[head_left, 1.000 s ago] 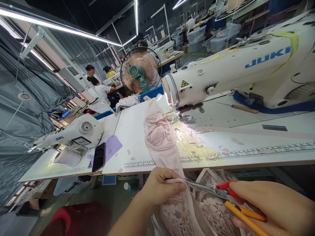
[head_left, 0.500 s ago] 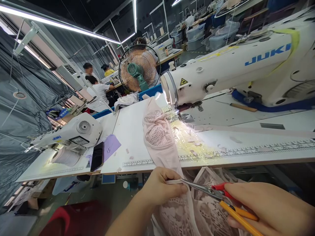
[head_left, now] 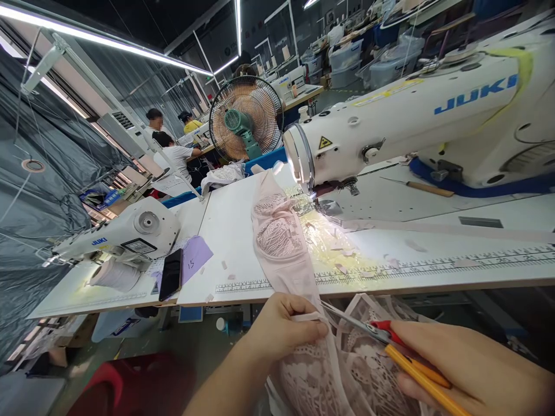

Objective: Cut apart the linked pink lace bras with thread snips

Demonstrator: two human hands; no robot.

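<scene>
A pale pink lace bra [head_left: 281, 240] lies partly on the white sewing table, and its band runs down over the front edge. My left hand [head_left: 286, 329] pinches that band between thumb and fingers. In my right hand [head_left: 472, 361] is a pair of scissors [head_left: 381, 335] with red and orange-yellow handles. The blades point left at the band, their tips close beside my left fingers; I cannot tell whether they touch the fabric. More pale lace bra pieces [head_left: 368, 370] hang below the table edge, under both hands.
A white JUKI sewing machine [head_left: 403, 110] with its lamp lit stands behind the bra. Fabric scraps and a printed ruler [head_left: 433, 266] mark the table. Left are a phone [head_left: 171, 274], purple paper [head_left: 197, 254] and a second machine [head_left: 125, 231]. A fan [head_left: 245, 118] and co-workers sit farther back.
The scissor tips have drawn slightly right and up from the strip at my left fingers, and the handles have moved closer together. The left hand holds almost the same place.
</scene>
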